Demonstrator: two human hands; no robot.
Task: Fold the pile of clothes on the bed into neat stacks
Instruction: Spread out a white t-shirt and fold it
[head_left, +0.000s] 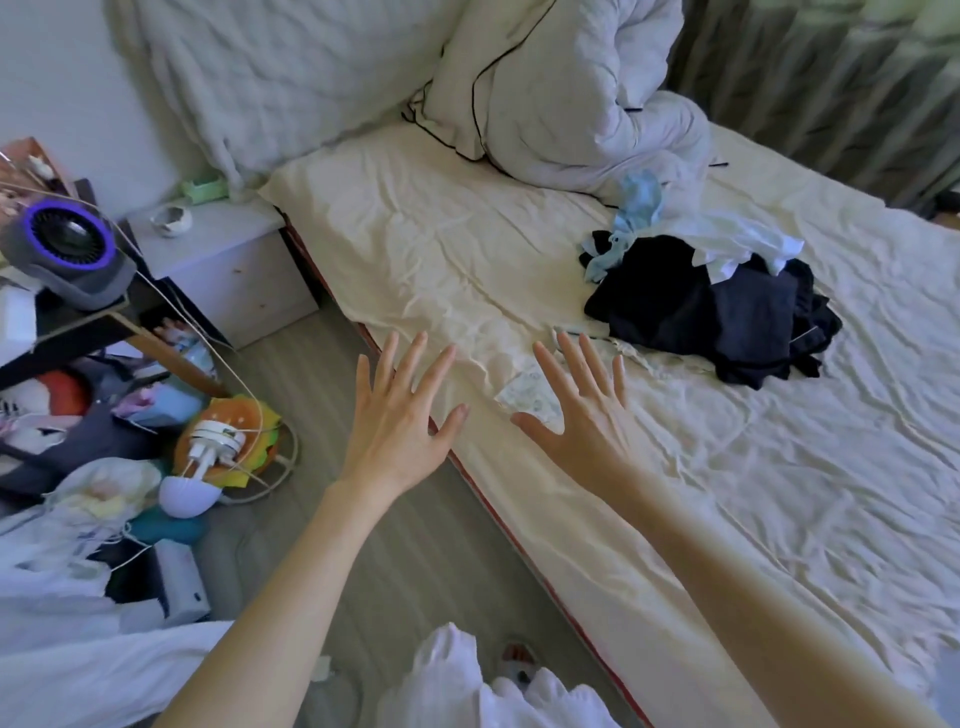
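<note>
On the cream sheet of the bed (415, 249), toward its far side, lies the pile of clothes (711, 306): mostly dark navy or black garments heaped loosely, with a white piece (737, 244) draped over the top and a pale blue piece (631, 218) trailing off the upper left edge. Nothing in it looks folded yet. Behind it, a white duvet (566, 98) is bunched against the wall.

Both hands hold nothing. The left hand (400, 415) hangs over the near edge of the mattress with fingers spread wide and straight; the right hand (582, 410) hovers over the sheet, fingers likewise fanned out. Neither touches the pile, which sits well beyond the right hand's fingertips. Whether the palms rest on the sheet or float above it, I cannot tell.

The clothes should be light and limp, with no stiffness to keep a shape, so they will sag and cling to one another when lifted. The top white piece looks the easiest to free first; pinching it at a hem or shoulder seam with both hands would likely let it hang open without dragging the dark items along. The darker fabric seems thicker and may be tangled underneath.

A nightstand (218, 260) and a cluttered floor sit to the left.
</note>
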